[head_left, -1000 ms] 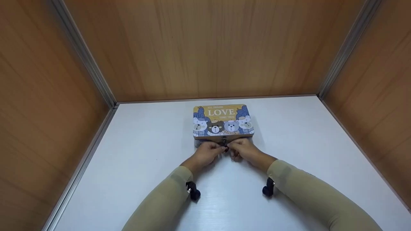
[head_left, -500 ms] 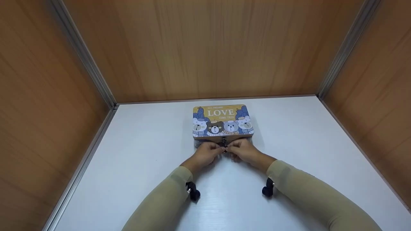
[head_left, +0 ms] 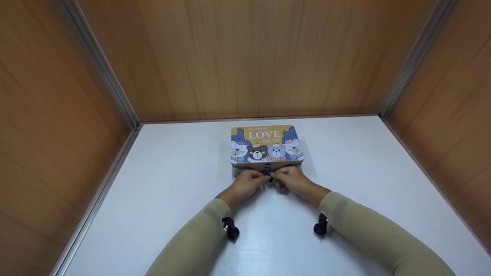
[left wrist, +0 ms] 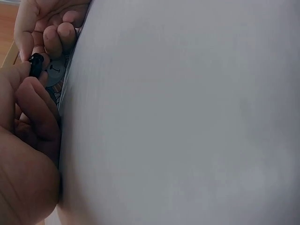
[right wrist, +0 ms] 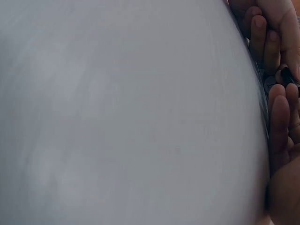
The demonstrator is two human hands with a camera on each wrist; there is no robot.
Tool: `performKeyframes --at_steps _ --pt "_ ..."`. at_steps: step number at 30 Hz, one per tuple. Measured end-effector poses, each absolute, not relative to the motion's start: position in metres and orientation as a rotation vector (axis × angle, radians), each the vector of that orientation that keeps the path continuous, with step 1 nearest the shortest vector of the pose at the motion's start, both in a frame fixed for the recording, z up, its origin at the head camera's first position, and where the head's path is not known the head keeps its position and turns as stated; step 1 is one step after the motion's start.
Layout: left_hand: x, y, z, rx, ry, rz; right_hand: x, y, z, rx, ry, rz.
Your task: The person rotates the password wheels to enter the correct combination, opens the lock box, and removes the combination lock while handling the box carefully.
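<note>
A tin box with bear drawings and the word LOVE on its lid sits at the back middle of the table, its lid down. At the metal clasp on its front hangs a small black lock. My left hand pinches the lock from the left with thumb and fingers. From the right, my right hand pinches it too, fingertips close to the left ones. Both wrist views show the black lock between the two hands; fingers hide much of it.
The white table is bounded by a wooden back wall and wooden side walls with metal corner strips. Dark wrist-worn devices hang below both sleeves.
The fingertips of my right hand shift slightly at the lock, closing in on the left ones and then drawing back a little. The tin box and the left hand stay nearly in place.
</note>
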State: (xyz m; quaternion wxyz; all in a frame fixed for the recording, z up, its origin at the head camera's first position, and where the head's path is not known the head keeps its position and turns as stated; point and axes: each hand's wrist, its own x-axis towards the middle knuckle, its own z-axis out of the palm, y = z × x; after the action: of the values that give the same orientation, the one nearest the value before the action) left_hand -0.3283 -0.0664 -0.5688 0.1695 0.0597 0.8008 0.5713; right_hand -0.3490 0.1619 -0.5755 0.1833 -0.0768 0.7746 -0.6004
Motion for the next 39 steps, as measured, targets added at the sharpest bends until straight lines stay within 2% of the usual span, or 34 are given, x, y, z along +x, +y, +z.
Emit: performKeyframes --at_steps 39 --pt "-0.3275 -0.0667 -0.5681 0.206 2.254 1.635 -0.3454 0.1616 -0.5753 -0.219 2.193 -1.694"
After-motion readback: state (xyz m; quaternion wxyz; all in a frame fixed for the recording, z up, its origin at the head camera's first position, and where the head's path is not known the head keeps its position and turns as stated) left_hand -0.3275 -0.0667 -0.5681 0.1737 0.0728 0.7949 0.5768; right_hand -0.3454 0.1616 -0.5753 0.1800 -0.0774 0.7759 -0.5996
